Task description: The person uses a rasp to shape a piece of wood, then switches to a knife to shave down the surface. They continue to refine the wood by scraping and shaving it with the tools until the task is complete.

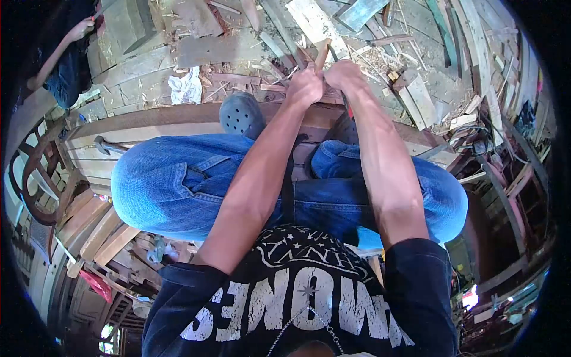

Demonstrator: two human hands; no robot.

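Both my hands are close together at the top centre, beyond my knees. My left hand [307,87] is closed round a narrow piece of wood [322,55], whose upper end sticks out above the fingers. Just to its right, my right hand [345,76] is closed on something I cannot make out; a thin dark edge shows between the hands, and a bit of red shows below the wrist. A pale board [315,22] lies just past the hands, with wood shavings around it.
A hammer-like tool [109,146] lies by my left knee. A white cloth [185,87] lies on the boards. Scrap wood [416,101] and cables [476,141] are at the right. Another person's arm [57,55] shows at the upper left.
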